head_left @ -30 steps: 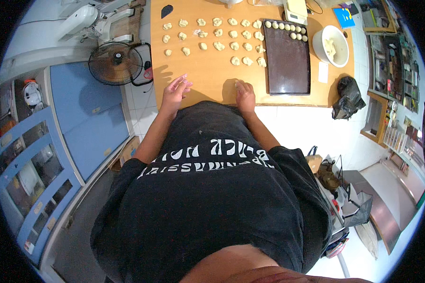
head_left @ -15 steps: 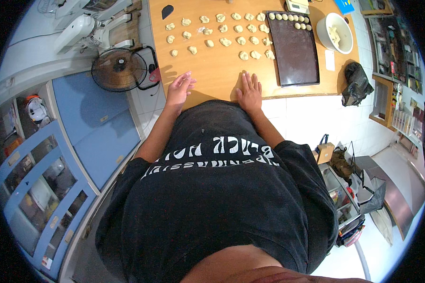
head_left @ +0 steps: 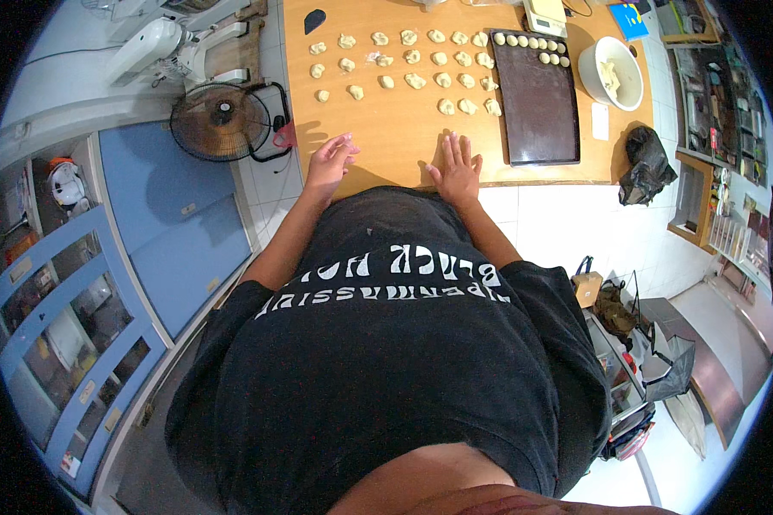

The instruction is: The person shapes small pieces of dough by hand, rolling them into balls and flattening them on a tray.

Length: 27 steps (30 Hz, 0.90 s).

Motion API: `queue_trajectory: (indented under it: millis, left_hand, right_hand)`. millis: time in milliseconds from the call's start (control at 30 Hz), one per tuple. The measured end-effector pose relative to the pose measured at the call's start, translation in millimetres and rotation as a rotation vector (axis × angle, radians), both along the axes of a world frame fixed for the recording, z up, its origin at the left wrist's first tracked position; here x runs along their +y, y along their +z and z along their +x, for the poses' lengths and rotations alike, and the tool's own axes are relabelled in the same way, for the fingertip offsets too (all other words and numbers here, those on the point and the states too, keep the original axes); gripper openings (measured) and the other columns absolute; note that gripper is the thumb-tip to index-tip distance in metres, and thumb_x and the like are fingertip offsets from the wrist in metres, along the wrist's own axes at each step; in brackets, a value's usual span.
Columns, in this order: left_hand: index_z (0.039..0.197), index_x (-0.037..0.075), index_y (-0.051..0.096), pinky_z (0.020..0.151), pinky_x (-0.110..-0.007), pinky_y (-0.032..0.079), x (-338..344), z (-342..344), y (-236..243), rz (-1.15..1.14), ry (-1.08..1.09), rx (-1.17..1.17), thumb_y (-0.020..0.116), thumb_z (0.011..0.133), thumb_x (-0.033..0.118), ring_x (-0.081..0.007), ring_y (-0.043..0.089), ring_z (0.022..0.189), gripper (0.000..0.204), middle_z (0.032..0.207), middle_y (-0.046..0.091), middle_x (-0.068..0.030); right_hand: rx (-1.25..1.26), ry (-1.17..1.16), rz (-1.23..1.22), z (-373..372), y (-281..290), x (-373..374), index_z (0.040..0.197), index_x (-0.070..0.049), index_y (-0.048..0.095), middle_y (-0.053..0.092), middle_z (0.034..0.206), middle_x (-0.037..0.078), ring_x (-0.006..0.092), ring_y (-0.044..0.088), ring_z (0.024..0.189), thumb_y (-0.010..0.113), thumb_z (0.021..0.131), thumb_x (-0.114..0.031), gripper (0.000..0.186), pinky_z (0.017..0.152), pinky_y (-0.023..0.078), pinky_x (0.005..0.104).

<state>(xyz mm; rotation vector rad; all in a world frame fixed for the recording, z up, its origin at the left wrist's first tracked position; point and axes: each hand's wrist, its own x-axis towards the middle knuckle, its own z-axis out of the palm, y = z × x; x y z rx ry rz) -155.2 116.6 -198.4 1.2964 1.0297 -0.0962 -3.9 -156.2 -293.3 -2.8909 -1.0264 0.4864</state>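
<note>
My left hand [head_left: 330, 165] is at the table's [head_left: 361, 137] near edge, fingers apart and loosely bent, with pale pinkish tips; I make out nothing held. My right hand [head_left: 453, 169] lies palm down, fingers spread, on the wooden top. Several rows of irregular pale dough pieces [head_left: 415, 81] lie ahead of both hands. Right of them, a dark rectangular tray [head_left: 541, 120] holds several smooth dough balls [head_left: 532, 43] along its far end. A white bowl [head_left: 611, 73] with dough inside stands beside the tray.
A scale [head_left: 544, 15] sits at the back, with a blue packet [head_left: 629, 21] and white card [head_left: 600, 121] to the right. A black bag [head_left: 647, 166] hangs at the right corner. A fan [head_left: 223, 120] and white machine [head_left: 150, 47] stand left, and a dark scraper [head_left: 314, 21] lies back left.
My right hand has gone from curled fingers to lying flat and spread on the table. My left hand stays much the same. The view has shifted slightly.
</note>
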Motion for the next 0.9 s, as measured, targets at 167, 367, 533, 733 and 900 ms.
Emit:
queue_trajectory:
  millis: [167,367,533,733,900]
  left_hand:
    - [0.135,0.011,0.062,0.075,-0.025,0.045,-3,0,1,0.015,0.037,-0.048,0.061,0.102,0.04,-0.009,0.061,0.09,0.044,0.11,0.072,-0.0028]
    - [0.135,0.01,0.062,0.073,-0.025,0.044,2,-11,-3,0.051,0.033,-0.043,0.063,0.101,0.037,-0.0093,0.06,0.087,0.043,0.11,0.072,-0.0034]
    - [0.134,0.008,0.062,0.069,-0.022,0.043,2,-12,-10,0.018,0.06,-0.049,0.063,0.1,0.031,-0.0086,0.06,0.087,0.041,0.107,0.072,-0.0042]
    - [0.134,0.007,0.062,0.069,-0.023,0.044,8,-7,-8,0.049,0.045,-0.111,0.063,0.101,0.031,-0.0093,0.061,0.088,0.041,0.106,0.072,-0.005]
    - [0.134,0.006,0.061,0.072,-0.024,0.046,6,-12,-15,0.05,0.069,-0.108,0.063,0.101,0.029,-0.0099,0.061,0.087,0.04,0.106,0.072,-0.0055]
  right_hand:
    - [0.014,0.132,-0.092,5,8,-29,0.163,-0.021,0.021,0.017,0.171,-0.002,0.0312,0.011,0.158,0.041,0.1,-0.064,0.078,0.117,0.018,0.0705]
    - [0.034,-0.013,-0.059,11,11,5,0.163,-0.021,0.021,0.016,0.171,-0.002,0.0307,0.011,0.158,0.038,0.101,-0.064,0.077,0.117,0.017,0.0709]
    - [0.01,0.158,-0.089,2,12,1,0.163,-0.023,0.021,0.013,0.171,-0.006,0.0253,0.006,0.158,0.037,0.104,-0.058,0.071,0.12,0.016,0.0681]
    - [0.002,0.275,-0.139,15,13,-33,0.162,-0.028,0.023,0.016,0.17,-0.009,0.0254,0.009,0.158,0.035,0.107,-0.047,0.059,0.12,0.015,0.0688]
    - [0.035,0.079,-0.029,10,2,-2,0.163,-0.022,0.022,0.016,0.171,-0.005,0.0272,0.01,0.158,0.038,0.105,-0.053,0.068,0.118,0.016,0.0698]
